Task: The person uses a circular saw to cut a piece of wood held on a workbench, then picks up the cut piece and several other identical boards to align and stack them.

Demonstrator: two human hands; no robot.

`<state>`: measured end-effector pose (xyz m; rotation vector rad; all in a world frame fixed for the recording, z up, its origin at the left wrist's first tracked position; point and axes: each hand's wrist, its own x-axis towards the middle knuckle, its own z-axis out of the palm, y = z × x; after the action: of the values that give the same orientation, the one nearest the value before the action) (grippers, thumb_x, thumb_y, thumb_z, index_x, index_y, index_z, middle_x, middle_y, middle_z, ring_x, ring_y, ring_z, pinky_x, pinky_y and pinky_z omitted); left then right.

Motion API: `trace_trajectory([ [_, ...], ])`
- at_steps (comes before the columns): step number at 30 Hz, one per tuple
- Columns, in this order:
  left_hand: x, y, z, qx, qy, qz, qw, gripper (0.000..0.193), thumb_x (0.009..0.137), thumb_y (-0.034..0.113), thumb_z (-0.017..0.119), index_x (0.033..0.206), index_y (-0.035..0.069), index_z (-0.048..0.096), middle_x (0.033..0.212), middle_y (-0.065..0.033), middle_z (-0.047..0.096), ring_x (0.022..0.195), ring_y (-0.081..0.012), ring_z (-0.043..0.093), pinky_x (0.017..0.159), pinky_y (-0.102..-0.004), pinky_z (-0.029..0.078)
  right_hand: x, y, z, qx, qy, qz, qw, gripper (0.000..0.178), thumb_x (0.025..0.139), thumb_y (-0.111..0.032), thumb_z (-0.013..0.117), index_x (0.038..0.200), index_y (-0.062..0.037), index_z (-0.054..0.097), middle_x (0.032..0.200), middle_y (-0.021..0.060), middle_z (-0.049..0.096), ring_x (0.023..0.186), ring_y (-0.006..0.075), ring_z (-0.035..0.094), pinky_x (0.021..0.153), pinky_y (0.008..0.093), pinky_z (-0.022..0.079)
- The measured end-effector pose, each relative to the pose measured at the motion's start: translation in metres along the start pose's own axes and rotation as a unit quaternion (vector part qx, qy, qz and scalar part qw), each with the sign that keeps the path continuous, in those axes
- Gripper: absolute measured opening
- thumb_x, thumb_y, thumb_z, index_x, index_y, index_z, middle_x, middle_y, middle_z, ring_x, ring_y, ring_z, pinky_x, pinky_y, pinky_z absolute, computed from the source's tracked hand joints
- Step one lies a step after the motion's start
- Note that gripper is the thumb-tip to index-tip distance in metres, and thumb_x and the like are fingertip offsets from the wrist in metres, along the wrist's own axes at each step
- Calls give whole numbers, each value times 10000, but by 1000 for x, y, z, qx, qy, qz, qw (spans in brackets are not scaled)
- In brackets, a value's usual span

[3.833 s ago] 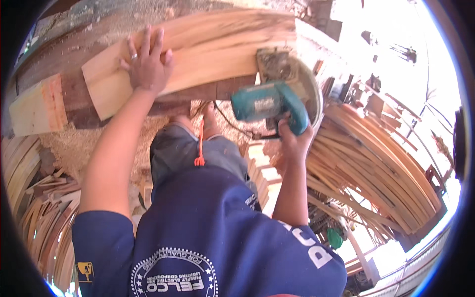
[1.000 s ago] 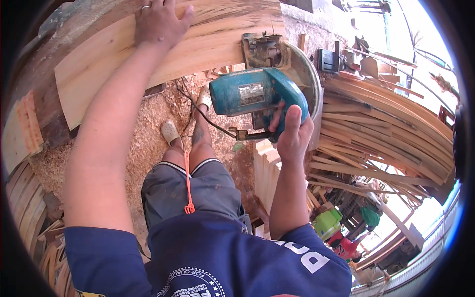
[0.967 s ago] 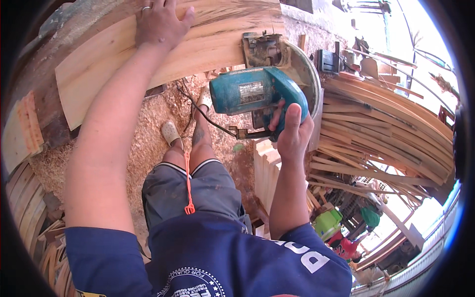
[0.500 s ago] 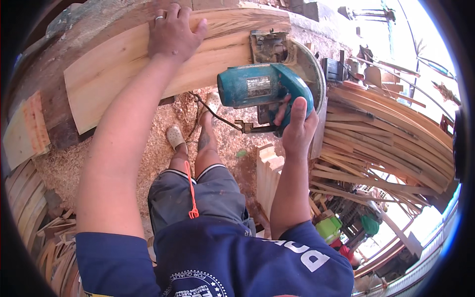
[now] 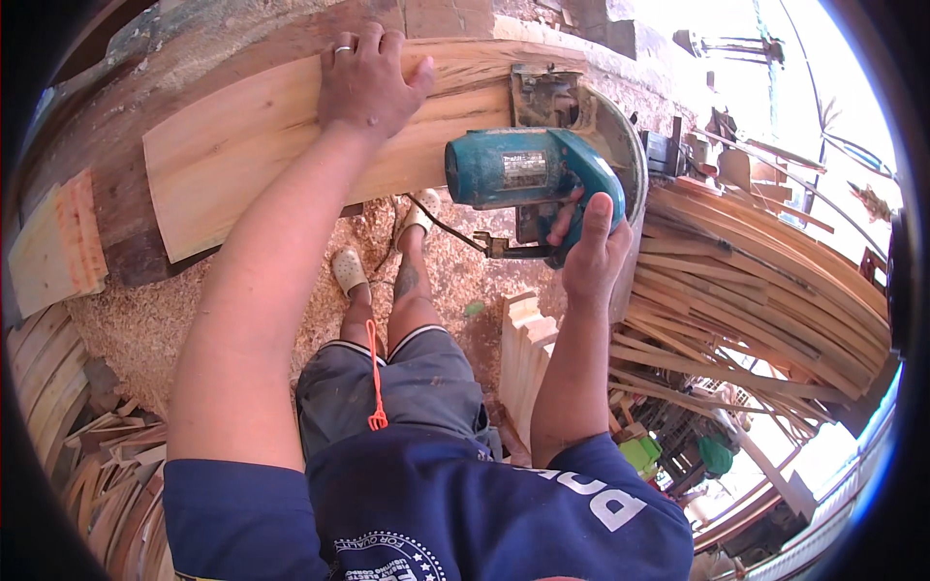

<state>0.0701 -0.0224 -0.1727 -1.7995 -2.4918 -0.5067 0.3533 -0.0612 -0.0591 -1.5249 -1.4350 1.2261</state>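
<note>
A wide, pale wooden board lies across the workbench in front of me. My left hand rests on its upper face with the fingers stretched toward the far edge and the thumb apart. In my right hand is the rear handle of a teal circular saw, with the fingers wrapped round it and the thumb on the near side. The saw's metal base sits at the board's right end. Its guard curves along the right side, and I cannot see the blade. A dark power cord hangs from the saw's handle.
Thin wooden strips are stacked at the right. Curved wood pieces and offcuts lie at the left. Notched timber stands beside my right forearm. Sawdust covers the floor round my feet. A short board lies at the bench's left end.
The board, the saw and both hands appear slightly further right and lower in the picture, along with much of the scene. Both hands keep their places on board and saw.
</note>
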Motion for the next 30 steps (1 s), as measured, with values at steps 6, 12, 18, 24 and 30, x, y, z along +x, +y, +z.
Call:
trace_trajectory([
  [6, 0, 1, -2, -9, -12, -5, 1000, 479, 939, 498, 635, 1222, 112, 652, 1233, -93, 617, 1195, -348, 567, 1027, -509, 462, 1, 0, -2, 14, -18, 6, 1000, 520, 1048, -519, 586, 1022, 0, 617, 647, 24, 570, 587, 105, 534, 557, 265, 413],
  [12, -1, -1, -2, -22, -21, -10, 999, 475, 941, 491, 632, 1225, 110, 654, 1225, -94, 617, 1176, -345, 570, 1043, -506, 444, 0, 0, -5, 30, -32, 21, 999, 502, 1040, -508, 607, 1030, -6, 617, 642, 23, 564, 590, 105, 535, 557, 261, 406],
  [18, 1, 1, -4, -14, -30, -7, 999, 482, 939, 488, 631, 1242, 114, 653, 1232, -92, 616, 1173, -337, 568, 1052, -502, 433, 3, 3, -8, 32, -44, 25, 998, 489, 1028, -495, 636, 1030, -6, 619, 649, 23, 571, 590, 106, 537, 557, 260, 406],
  [24, 2, -1, -4, -13, -29, -8, 999, 473, 938, 492, 631, 1217, 111, 652, 1220, -94, 615, 1169, -332, 566, 1038, -502, 439, 1, 4, -9, 32, -47, 32, 998, 483, 1024, -474, 650, 1040, 8, 625, 644, 20, 581, 586, 103, 541, 555, 254, 398],
  [30, 0, 0, 0, -28, 1, 5, 1000, 469, 926, 484, 650, 1201, 104, 654, 1207, -96, 613, 1161, -334, 565, 1026, -505, 445, 3, 6, -10, 21, -45, 23, 998, 458, 1015, -446, 675, 1033, 10, 632, 643, 24, 586, 580, 107, 546, 551, 257, 413],
])
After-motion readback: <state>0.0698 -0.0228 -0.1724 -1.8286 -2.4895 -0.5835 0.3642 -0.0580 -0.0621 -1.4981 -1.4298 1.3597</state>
